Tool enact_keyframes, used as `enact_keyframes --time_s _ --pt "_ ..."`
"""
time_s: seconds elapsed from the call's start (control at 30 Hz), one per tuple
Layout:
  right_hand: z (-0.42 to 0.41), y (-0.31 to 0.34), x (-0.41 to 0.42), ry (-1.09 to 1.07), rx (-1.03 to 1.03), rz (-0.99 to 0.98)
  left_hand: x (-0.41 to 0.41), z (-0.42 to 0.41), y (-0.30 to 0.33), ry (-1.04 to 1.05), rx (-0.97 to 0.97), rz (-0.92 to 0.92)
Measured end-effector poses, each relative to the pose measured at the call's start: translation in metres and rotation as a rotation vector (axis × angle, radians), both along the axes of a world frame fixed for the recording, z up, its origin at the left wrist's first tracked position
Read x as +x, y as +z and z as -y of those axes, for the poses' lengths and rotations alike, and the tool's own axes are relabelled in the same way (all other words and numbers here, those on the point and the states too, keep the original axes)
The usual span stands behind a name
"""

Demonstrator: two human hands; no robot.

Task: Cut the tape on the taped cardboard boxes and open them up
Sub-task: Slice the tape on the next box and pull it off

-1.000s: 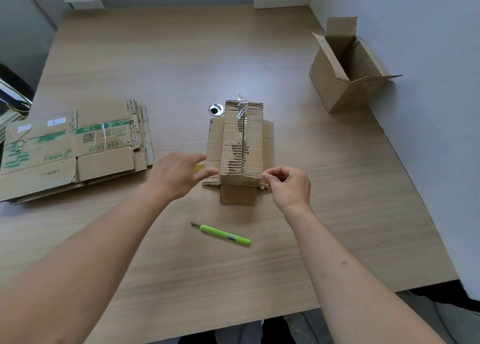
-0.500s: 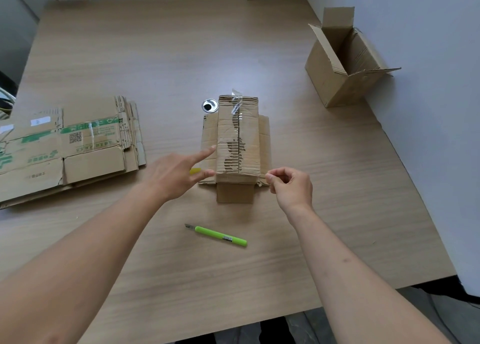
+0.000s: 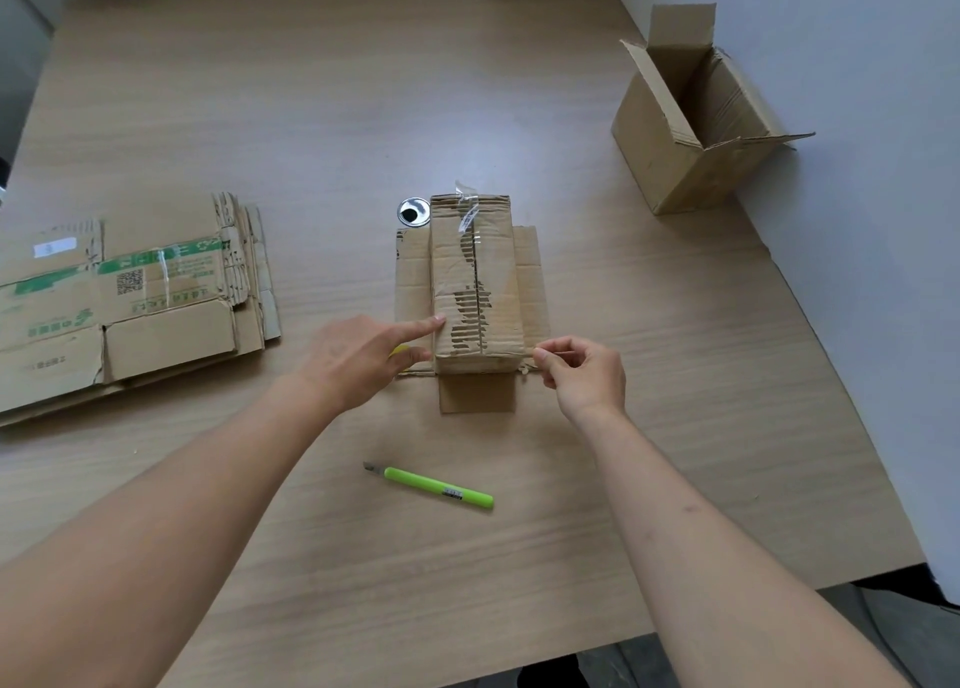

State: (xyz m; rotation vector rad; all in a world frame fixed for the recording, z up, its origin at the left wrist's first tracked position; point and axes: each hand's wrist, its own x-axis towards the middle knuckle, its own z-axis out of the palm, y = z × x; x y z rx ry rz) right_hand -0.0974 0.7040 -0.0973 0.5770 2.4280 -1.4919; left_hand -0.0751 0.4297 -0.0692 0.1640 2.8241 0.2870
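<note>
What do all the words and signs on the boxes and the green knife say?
Nothing here can be read as words.
Flat cardboard pile: green printed writing, too blurred to read.
Same pile: a square scan code, too small to read.
Same pile: a white sticker, too blurred to read.
Green knife: a small label, too small to read.

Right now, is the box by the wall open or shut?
Open. The box by the wall stands with its top flaps spread outward, one raised at the back, and its bare inner walls show. Whether anything lies inside, cannot tell.
</note>
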Motion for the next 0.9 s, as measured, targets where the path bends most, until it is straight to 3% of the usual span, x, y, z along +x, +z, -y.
enact_keyframes --time_s 0.27,0.4,0.57,0.63,0.73,0.9 --pt "0.006 -0.017 -0.009 -0.143 -0.336 0.001 -0.001 -0.004 -0.024 0.1 0.17 -0.11" --pt "0.004 -0.028 -0.01 -0.186 -0.154 -0.139 0.003 -0.008 -0.023 0.127 0.186 -0.137" --pt "0.015 -0.015 0.005 -0.011 0.187 -0.6 0.009 -0.012 -0.024 0.134 0.203 -0.161" --pt "0.02 -0.009 0.009 0.238 0.196 -0.761 0.01 -0.013 -0.022 0.139 0.207 -0.15" --pt "0.025 -0.014 0.006 0.589 0.257 -0.773 0.013 -0.015 -0.022 0.14 0.209 -0.145" --pt "0.024 -0.021 0.008 0.677 0.345 -0.762 0.015 -0.016 -0.026 0.163 0.228 -0.162"
